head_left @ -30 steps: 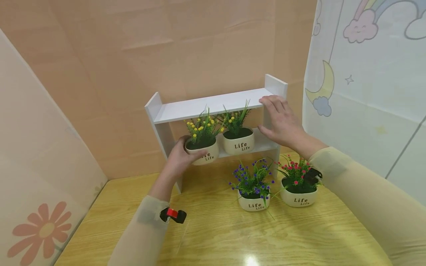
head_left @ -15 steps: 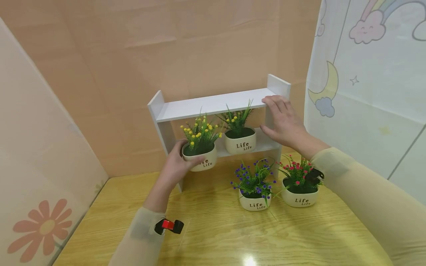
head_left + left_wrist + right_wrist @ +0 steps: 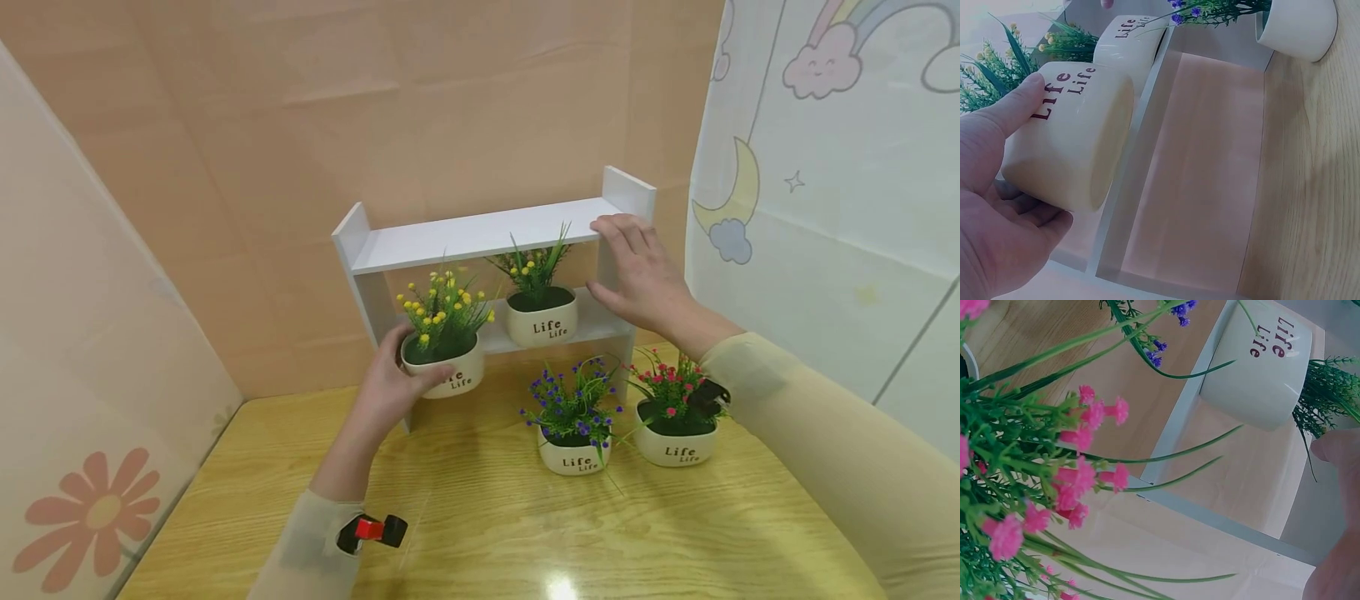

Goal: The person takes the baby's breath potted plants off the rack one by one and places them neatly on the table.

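My left hand (image 3: 390, 383) grips a cream flowerpot (image 3: 467, 364) marked "Life", with thumb across its front and fingers round its far side. Yellow flowers (image 3: 442, 308) and green blades fill it. The pot is held in front of the middle board of a white shelf (image 3: 480, 232); its underside shows in the left wrist view. My right hand (image 3: 637, 271) rests its straight fingers on the right end of the top board, thumb spread below. A second yellow-flowered pot (image 3: 542, 325) stands on the middle board, between the hands.
On the wooden table (image 3: 465, 517), a pot with purple flowers (image 3: 576, 454) stands in front of the shelf. To its right is a pot with red-pink flowers (image 3: 675, 446), beneath my right forearm. An orange backdrop (image 3: 450, 108) hangs behind the shelf.
My left hand has brought its yellow-flowered pot down, leftward and forward, away from the second yellow-flowered pot. My right hand keeps its place on the shelf. The view shifts slightly.
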Available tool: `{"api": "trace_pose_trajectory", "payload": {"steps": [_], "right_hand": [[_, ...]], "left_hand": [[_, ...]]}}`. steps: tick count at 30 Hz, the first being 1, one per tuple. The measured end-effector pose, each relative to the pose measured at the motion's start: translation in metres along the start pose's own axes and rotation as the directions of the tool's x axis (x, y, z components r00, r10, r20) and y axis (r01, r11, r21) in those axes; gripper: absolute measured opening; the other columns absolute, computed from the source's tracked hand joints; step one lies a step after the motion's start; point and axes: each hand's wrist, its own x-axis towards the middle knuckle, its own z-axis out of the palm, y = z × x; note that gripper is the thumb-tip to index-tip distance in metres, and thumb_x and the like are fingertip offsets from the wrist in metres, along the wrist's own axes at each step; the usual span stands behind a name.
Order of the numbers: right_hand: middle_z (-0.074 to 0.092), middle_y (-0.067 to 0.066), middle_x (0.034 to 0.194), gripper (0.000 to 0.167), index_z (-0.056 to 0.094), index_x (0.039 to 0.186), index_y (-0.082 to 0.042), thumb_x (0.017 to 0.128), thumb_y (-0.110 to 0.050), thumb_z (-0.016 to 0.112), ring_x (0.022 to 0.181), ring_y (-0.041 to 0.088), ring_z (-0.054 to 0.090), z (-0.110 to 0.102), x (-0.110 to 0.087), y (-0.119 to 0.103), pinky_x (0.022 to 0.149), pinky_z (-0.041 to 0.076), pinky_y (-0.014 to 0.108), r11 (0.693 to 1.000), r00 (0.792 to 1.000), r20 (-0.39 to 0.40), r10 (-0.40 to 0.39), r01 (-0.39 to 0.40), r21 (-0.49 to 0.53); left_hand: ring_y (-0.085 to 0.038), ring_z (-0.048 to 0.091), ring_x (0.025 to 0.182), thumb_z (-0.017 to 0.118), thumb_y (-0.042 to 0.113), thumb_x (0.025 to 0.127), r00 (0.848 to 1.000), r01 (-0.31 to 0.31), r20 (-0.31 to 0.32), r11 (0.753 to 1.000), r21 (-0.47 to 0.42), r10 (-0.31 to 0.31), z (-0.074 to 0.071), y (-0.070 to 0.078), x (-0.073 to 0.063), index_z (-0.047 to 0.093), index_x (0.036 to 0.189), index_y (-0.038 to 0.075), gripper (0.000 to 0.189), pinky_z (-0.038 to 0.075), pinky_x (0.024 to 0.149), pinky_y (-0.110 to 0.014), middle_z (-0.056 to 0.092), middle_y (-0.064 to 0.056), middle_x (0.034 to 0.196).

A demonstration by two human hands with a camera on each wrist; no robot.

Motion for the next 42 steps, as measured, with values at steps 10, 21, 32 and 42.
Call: {"api": "trace_pose_trajectory", "payload": {"steps": [10,21,32,42], "right_hand": [[0.039,0.027,0.156,0.087,0.037,0.159,0.003,0.089,-0.016,0.085,0.149,0.048,0.031,-0.001,-0.001,0.000,0.131,0.019,0.053,1.000,1.000,0.002,-0.003,0.003,-0.011],[0.038,0.026,0.157,0.086,0.036,0.160,0.001,0.090,-0.015,0.085,0.149,0.047,0.031,0.000,0.000,0.000,0.129,0.022,0.055,1.000,1.000,0.004,0.017,-0.017,-0.005],[0.039,0.026,0.157,0.086,0.036,0.161,0.002,0.091,-0.013,0.084,0.150,0.047,0.031,0.001,0.001,0.000,0.130,0.021,0.054,1.000,1.000,0.011,0.028,-0.028,0.001],[0.038,0.027,0.155,0.086,0.035,0.160,0.001,0.091,-0.015,0.084,0.147,0.047,0.031,0.002,0.001,0.001,0.128,0.023,0.055,1.000,0.999,0.014,0.030,-0.030,-0.006]], "left_hand": [[-0.034,0.048,0.150,0.099,0.046,0.083,1.000,0.005,0.011,1.000,-0.011,-0.005,-0.004,-0.005,-0.012,0.035,0.168,0.012,0.111,0.041,0.121,-0.059,0.047,-0.012,0.165],[-0.033,0.065,0.127,0.102,0.039,0.081,1.000,-0.023,0.007,1.000,-0.014,0.023,0.007,-0.017,-0.027,0.049,0.156,0.012,0.096,0.053,0.107,-0.053,0.063,-0.012,0.145],[-0.032,0.064,0.130,0.103,0.034,0.080,0.999,0.001,0.042,0.999,-0.051,0.001,0.021,-0.035,-0.035,0.045,0.161,0.009,0.102,0.051,0.110,-0.055,0.061,-0.012,0.149],[-0.033,0.065,0.129,0.101,0.026,0.083,0.998,0.021,0.061,0.995,-0.102,-0.015,0.030,-0.048,-0.043,0.046,0.159,0.008,0.096,0.054,0.108,-0.055,0.061,-0.014,0.146]]}}
